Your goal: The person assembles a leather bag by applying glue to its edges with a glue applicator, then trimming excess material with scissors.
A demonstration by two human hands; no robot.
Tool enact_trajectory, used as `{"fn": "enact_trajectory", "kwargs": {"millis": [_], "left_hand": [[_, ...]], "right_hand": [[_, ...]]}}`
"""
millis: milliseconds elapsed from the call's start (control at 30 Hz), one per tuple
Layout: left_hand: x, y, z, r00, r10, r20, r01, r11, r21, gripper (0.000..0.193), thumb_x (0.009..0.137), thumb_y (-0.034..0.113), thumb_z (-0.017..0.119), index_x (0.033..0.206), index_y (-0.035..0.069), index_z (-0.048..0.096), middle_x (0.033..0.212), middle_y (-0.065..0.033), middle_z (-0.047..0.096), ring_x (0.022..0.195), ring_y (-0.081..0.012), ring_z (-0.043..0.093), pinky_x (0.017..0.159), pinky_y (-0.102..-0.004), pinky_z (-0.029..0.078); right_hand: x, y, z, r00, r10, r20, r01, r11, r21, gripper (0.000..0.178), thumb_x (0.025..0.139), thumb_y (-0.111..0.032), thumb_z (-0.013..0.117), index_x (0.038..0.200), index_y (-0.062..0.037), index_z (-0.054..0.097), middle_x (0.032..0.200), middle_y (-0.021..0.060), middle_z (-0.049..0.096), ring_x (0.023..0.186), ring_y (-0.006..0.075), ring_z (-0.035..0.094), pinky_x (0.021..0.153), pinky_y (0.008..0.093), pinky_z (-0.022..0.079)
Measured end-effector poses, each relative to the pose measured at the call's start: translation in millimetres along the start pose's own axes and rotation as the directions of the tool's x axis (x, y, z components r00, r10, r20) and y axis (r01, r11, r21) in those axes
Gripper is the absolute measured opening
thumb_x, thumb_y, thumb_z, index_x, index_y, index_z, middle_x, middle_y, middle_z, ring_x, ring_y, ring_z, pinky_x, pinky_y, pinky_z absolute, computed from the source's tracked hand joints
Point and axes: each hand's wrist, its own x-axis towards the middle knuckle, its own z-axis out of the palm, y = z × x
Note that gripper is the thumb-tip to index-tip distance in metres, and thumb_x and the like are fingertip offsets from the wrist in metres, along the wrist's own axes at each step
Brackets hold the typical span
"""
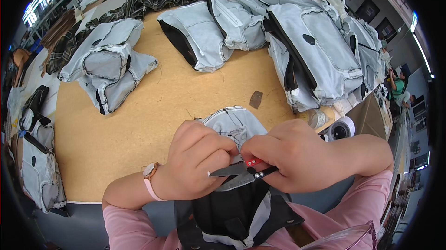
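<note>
In front of me, at the table's near edge, is a partly sewn bag piece with a light grey panel (227,121) and a black part (234,208) hanging toward my lap. My left hand (197,159) is closed, fingertips pinching the edge of this bag piece; a pink-strapped watch (151,171) is on that wrist. Gripped in my right hand (295,157) is a pair of small scissors with red and black handles. Their metal blade (227,171) points left, beneath my left fingers. Both hands nearly meet over the seam, and my fingers partly hide it.
Several grey inside-out bags lie around the tan table (116,152): one stack (111,59) at left, others (204,36) at the back, and a large pile (320,50) at right. A brown scrap (255,99) rests mid-table. A white round device (341,129) stands at right.
</note>
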Motion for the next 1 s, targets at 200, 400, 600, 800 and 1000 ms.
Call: {"fn": "enact_trajectory", "kwargs": {"millis": [200,400,600,800,1000], "left_hand": [[-0.4,-3.8,2.3,0.999,-0.031,-0.029,0.032,0.999,0.02,0.028,0.052,0.002,0.072,0.07,0.007,0.051,0.089,-0.0021,0.064,0.072,-0.0226,0.051,0.063,-0.0339,0.039],[0.2,-5.5,-1.1,0.996,-0.075,0.05,0.077,0.997,-0.03,0.035,0.054,-0.002,0.078,0.075,0.01,0.052,0.099,-0.0024,0.068,0.086,-0.0243,0.054,0.072,-0.0343,0.041],[4.3,-11.4,-7.1,0.993,-0.046,0.108,0.049,0.999,-0.024,0.033,0.056,0.0,0.078,0.074,0.012,0.052,0.099,-0.0011,0.068,0.095,-0.0258,0.056,0.081,-0.0436,0.041],[8.2,-13.6,-6.7,0.979,-0.035,0.2,0.025,0.998,0.056,0.035,0.051,0.003,0.077,0.067,0.013,0.048,0.084,0.0014,0.063,0.092,-0.0255,0.056,0.085,-0.048,0.04],[3.6,-3.5,-8.1,0.991,-0.1,0.088,0.086,0.985,0.147,0.036,0.045,0.004,0.074,0.064,0.015,0.045,0.071,0.0019,0.052,0.079,-0.0234,0.05,0.08,-0.0459,0.035]], "right_hand": [[-15.2,5.8,-33.5,0.968,0.183,-0.171,-0.063,0.839,0.54,0.004,0.089,-0.005,0.06,0.087,-0.0017,0.06,0.069,0.0012,0.056,0.06,0.0079,0.048,0.054,0.0275,0.039],[-37.5,24.3,-6.2,0.943,0.239,-0.23,-0.186,0.955,0.23,0.022,0.074,0.007,0.058,0.095,0.0005,0.061,0.07,0.0068,0.054,0.058,0.0185,0.052,0.053,0.0283,0.04],[-45.4,21.1,36.6,0.831,0.016,-0.557,0.019,0.998,0.056,0.039,0.059,0.003,0.062,0.098,-0.0025,0.061,0.073,0.0076,0.058,0.061,0.0241,0.059,0.052,0.034,0.044],[-22.5,30.8,80.9,0.704,-0.088,-0.705,-0.076,0.977,-0.198,0.029,0.054,-0.005,0.068,0.081,-0.0064,0.056,0.066,0.0046,0.049,0.055,0.0237,0.052,0.049,0.0342,0.037],[-19.0,34.1,91.0,0.599,-0.397,-0.696,-0.017,0.862,-0.506,0.025,0.044,-0.014,0.058,0.065,-0.0082,0.046,0.061,0.0041,0.035,0.049,0.0192,0.04,0.045,0.0317,0.027]]}}
